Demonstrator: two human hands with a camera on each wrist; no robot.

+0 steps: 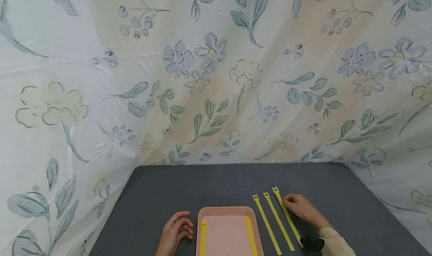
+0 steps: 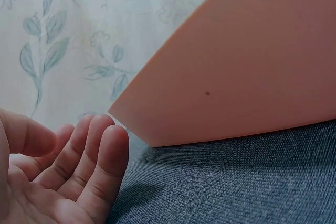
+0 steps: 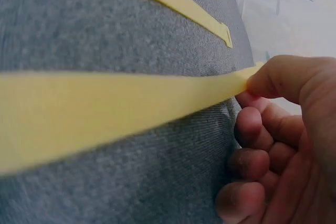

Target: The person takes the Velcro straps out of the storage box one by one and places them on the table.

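Between thumb and forefinger my right hand (image 1: 300, 206) pinches a yellow cable strap (image 3: 131, 108) close to its slotted head; this strap is the rightmost of three lying side by side on the dark table. The other two, a middle strap (image 1: 278, 220) and a left strap (image 1: 266, 224), lie apart from the hand. My left hand (image 1: 176, 229) rests left of a pink tray (image 1: 225, 208), its fingers loosely bent and holding nothing. In the left wrist view its fingertips are near the tray's outer wall (image 2: 226, 77). Inside the tray lie two more yellow straps, one along each side.
Dark grey cloth (image 1: 162, 188) covers the table. A white curtain with a flower pattern (image 1: 216, 98) hangs behind the table and at both sides. The tray's near end runs out of the head view. A black wrist device (image 1: 312, 244) sits at the right cuff.
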